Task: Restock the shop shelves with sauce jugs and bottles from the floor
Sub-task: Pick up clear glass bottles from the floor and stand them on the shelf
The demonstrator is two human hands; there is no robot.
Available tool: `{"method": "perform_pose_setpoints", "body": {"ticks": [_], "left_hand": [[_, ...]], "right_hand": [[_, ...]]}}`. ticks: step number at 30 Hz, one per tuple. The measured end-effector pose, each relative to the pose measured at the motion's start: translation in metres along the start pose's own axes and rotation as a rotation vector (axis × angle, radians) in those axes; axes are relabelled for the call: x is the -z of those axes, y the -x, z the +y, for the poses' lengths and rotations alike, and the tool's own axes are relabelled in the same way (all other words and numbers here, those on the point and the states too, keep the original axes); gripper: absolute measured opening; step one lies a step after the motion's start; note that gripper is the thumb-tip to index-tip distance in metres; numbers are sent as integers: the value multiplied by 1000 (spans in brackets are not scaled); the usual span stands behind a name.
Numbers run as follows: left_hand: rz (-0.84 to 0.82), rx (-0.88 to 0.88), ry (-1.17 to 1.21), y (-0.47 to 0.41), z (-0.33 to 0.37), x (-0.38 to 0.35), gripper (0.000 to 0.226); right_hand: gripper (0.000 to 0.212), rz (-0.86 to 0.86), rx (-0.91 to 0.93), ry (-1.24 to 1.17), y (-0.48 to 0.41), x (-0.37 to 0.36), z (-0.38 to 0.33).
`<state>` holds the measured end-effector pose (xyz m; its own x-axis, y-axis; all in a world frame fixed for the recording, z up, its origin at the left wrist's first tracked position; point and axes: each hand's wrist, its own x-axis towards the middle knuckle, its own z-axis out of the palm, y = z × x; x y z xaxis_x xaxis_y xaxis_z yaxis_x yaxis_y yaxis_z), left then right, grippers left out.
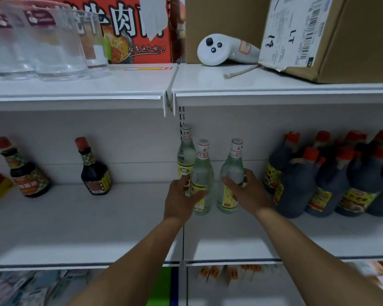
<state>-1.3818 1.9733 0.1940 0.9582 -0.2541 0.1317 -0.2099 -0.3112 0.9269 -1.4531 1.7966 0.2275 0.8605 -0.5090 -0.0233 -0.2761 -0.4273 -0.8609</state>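
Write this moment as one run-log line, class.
left hand: grips clear yellow-labelled glass bottle | right hand: grips matching clear glass bottle | both bottles upright on white metal shelf

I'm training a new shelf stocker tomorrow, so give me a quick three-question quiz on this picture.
1. True or false: the left hand grips the front clear bottle and the right hand grips the right clear bottle.
2. How many clear bottles stand on the middle shelf? A two; B three; C five.
3. What lies on the top shelf between the red carton and the tilted cardboard box?
Key: 1 true; 2 B, counting the rear clear bottle; 3 the white controller.
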Motion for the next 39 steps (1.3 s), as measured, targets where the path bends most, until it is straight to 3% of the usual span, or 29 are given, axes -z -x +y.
{"method": "perform_pose_setpoints", "body": {"ticks": [5,8,10,13,24,27,39], "left_hand": [[97,49,9,-8,0,-19,66],[223,86,10,-15,-2,-23,95],[220,144,-63,-20,2,-23,120],[181,212,-117,-30,4,-24,132],[236,194,-79,-50,0,-33,98],[263,188,-95,-53,0,-36,101],[347,254,-179,-63,3,-53,112]], "right_hand": [[51,84,10,-81,-12,5,9],[41,106,28,-105,-21,3,14],[39,119,43,-131,-27,1,17],[37,117,64,-144,-31,-2,19],[67,118,65,-99,-50,-17,14],[77,114,66,-51,-59,-25,27],[70,126,63,-6,-79,-28,25]]}}
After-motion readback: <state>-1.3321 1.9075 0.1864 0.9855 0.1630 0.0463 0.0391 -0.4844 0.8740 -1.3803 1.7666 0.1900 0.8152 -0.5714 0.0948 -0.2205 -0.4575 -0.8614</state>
